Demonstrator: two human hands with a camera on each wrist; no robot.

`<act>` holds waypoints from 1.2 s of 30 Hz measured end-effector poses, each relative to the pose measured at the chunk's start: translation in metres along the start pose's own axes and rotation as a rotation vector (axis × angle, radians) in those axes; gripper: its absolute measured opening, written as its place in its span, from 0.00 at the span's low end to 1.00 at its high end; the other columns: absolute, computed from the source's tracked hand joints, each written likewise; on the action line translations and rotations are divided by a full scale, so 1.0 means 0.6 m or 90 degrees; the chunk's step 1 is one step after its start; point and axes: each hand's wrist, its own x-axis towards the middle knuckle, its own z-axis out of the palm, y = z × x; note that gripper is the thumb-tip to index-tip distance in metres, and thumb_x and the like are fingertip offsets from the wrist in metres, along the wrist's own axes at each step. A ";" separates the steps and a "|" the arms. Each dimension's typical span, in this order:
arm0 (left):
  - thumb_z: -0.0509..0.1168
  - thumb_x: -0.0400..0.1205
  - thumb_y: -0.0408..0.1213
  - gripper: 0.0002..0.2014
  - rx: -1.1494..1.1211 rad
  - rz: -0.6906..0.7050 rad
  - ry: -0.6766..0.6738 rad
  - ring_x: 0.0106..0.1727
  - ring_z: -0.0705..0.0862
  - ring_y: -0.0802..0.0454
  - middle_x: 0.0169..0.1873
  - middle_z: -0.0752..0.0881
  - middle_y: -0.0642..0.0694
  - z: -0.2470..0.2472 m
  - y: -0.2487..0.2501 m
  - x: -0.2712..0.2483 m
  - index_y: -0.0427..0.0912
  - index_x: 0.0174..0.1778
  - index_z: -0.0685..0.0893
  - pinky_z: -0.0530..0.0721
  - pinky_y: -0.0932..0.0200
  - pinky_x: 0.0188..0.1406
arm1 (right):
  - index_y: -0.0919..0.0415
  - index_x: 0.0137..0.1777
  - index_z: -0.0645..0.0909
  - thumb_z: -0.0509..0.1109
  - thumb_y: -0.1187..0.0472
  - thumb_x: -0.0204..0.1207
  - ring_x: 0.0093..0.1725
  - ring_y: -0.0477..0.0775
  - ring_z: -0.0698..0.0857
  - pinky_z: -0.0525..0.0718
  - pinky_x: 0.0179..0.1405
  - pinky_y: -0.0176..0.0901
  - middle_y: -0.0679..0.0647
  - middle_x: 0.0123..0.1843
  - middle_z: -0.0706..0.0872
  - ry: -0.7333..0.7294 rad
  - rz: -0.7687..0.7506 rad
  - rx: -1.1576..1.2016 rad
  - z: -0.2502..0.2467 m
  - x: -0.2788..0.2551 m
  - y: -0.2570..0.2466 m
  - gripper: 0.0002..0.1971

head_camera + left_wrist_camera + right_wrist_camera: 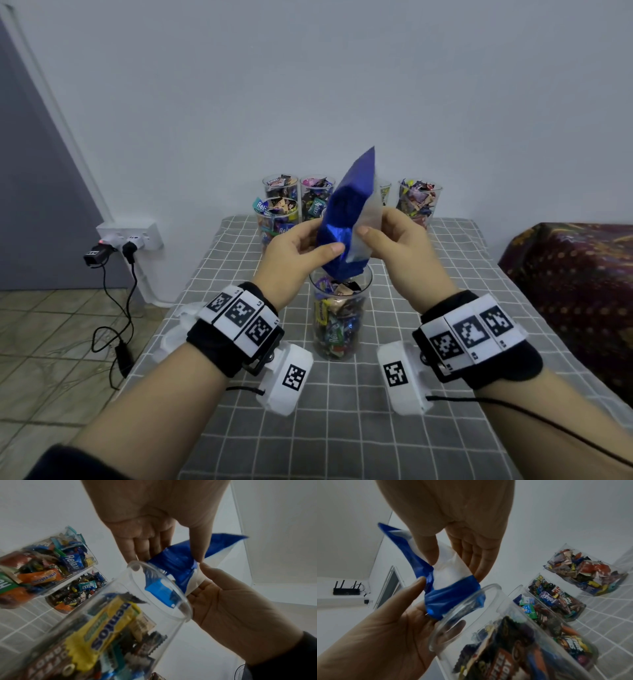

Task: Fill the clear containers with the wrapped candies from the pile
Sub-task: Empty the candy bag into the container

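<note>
A blue and white bag (346, 219) is held mouth-down over a clear container (339, 322) standing mid-table, partly filled with wrapped candies. The bag's lower end dips inside the container's rim. My left hand (322, 240) grips the bag's blue side, thumb in front. My right hand (375, 226) pinches the white side. In the left wrist view the bag (180, 561) enters the container (120, 615) mouth. The right wrist view shows the bag (447, 596) between both hands, above the container (488, 628). No loose candy pile is visible.
Several clear containers full of candies (277, 219) (419, 202) stand along the table's far edge by the wall. The table wears a grey checked cloth (342, 428). A wall socket with plugs (130, 236) is at left, and a dark patterned cloth (575, 284) at right.
</note>
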 end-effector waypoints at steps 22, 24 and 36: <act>0.64 0.79 0.24 0.11 0.037 0.016 0.090 0.44 0.86 0.61 0.45 0.87 0.50 0.010 0.014 -0.009 0.42 0.52 0.82 0.83 0.68 0.43 | 0.50 0.36 0.81 0.65 0.51 0.70 0.46 0.66 0.84 0.82 0.48 0.69 0.60 0.40 0.85 0.055 -0.025 -0.160 0.006 -0.006 -0.012 0.06; 0.65 0.80 0.27 0.14 0.045 0.014 0.114 0.52 0.85 0.57 0.50 0.86 0.50 0.015 0.016 -0.013 0.44 0.59 0.80 0.84 0.62 0.51 | 0.51 0.35 0.81 0.66 0.53 0.72 0.45 0.66 0.83 0.84 0.47 0.68 0.60 0.39 0.84 0.073 -0.017 -0.149 0.003 -0.007 -0.010 0.07; 0.66 0.72 0.48 0.06 0.169 0.002 0.055 0.32 0.79 0.60 0.30 0.83 0.53 0.105 -0.004 -0.128 0.53 0.33 0.84 0.79 0.63 0.36 | 0.61 0.39 0.78 0.61 0.67 0.82 0.35 0.50 0.86 0.85 0.30 0.39 0.56 0.38 0.86 0.228 0.130 0.182 -0.062 -0.037 0.017 0.10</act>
